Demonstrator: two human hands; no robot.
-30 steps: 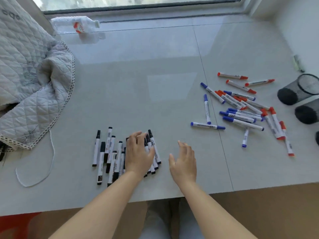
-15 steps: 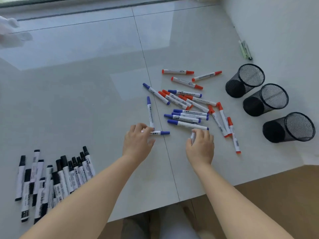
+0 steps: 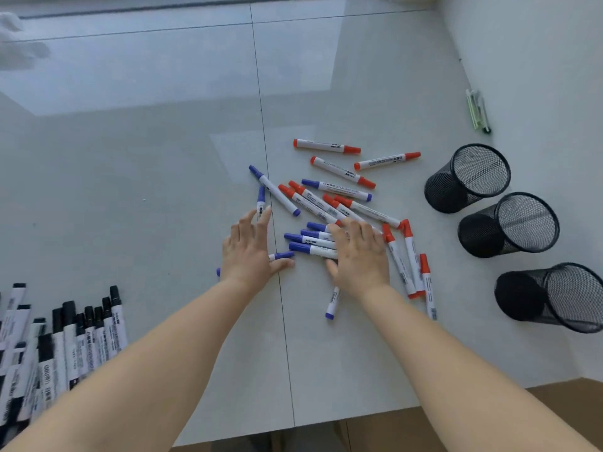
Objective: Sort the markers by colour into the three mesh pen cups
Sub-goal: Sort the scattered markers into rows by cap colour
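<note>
- The counter (image 3: 163,164) is pale grey, with a thin seam running from far to near; everything lies on it.
- Three mesh cups (image 3: 509,225) lie on their sides in a row to the right of the mixed pile, well apart from it, with their mouths facing right.
- The black markers (image 3: 65,337) lie side by side far to the left of the pile, at the near edge of the counter.
- The mixed pile (image 3: 329,197) of red and blue markers lies just right of the seam; some markers cross each other.
- The left hand (image 3: 249,252) lies flat at the left side of the pile, over a blue marker (image 3: 280,256); its grip is released, fingers straight and spread.
- The right hand (image 3: 359,256) rests flat on the near blue markers of the pile, grip also released.
- A green pen (image 3: 477,110) lies far behind the cups, near the wall.
</note>
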